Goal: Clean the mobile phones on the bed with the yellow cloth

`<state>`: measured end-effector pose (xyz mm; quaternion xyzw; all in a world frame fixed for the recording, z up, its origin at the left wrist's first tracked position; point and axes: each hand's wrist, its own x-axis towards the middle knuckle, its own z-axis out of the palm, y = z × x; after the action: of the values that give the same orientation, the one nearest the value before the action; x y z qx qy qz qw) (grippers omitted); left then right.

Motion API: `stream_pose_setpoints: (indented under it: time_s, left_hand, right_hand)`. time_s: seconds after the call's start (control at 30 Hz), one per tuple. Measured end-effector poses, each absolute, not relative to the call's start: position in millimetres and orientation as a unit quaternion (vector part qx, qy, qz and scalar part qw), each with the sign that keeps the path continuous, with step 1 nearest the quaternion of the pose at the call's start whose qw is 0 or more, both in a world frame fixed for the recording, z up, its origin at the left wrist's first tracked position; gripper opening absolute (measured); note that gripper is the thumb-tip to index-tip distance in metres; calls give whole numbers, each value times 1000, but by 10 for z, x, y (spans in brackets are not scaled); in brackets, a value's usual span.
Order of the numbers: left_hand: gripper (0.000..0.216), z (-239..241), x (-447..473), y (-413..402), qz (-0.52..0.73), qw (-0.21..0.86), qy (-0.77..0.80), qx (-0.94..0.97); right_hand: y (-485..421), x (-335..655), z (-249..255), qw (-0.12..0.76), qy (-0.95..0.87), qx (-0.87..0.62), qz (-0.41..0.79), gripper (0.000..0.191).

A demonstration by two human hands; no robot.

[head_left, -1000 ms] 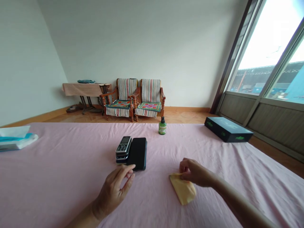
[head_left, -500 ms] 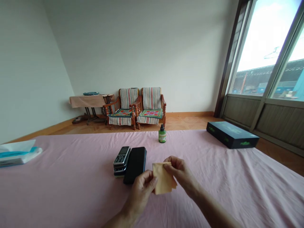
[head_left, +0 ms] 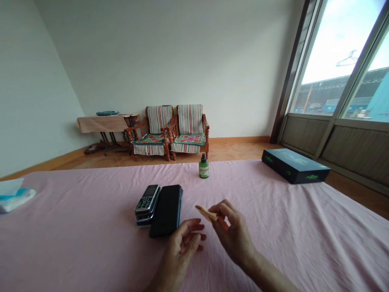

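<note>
Head camera: your right hand [head_left: 235, 237] pinches the small yellow-orange cloth [head_left: 206, 212] between thumb and fingertips, above the pink tablecloth [head_left: 75, 227]. The cloth looks thin and flat, seen almost edge-on. Your left hand [head_left: 182, 247] is empty, fingers loosely spread, just left of it, with the black slab smartphone [head_left: 166, 210] just beyond.

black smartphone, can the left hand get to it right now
Probably yes: the left hand is open and empty just beside the black smartphone, with only bare pink sheet between them.
</note>
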<state>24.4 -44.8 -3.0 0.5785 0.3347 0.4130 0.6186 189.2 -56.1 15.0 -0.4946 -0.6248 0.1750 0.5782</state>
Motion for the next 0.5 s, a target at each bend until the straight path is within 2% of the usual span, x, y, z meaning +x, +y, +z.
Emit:
stream_pose_setpoints:
  time_s: [0.17,0.23,0.37,0.5]
  left_hand:
    - [37,9,216,-444,412,631,303,584]
    - [35,-12,203,-433,422,629,314,573]
    - [37,-70,198,-419,432,669,293,530]
    - [37,-87,199,-414,439,686,288,504]
  right_hand:
    - [-640,1727,61,495,-688,-460,264,26]
    - [-644,1719,52,486,-685,-457,293,27]
    - [-643,1774,72,489,-683,-426,337,17]
    - [-657,1793,125,495,-687,-406,345,24]
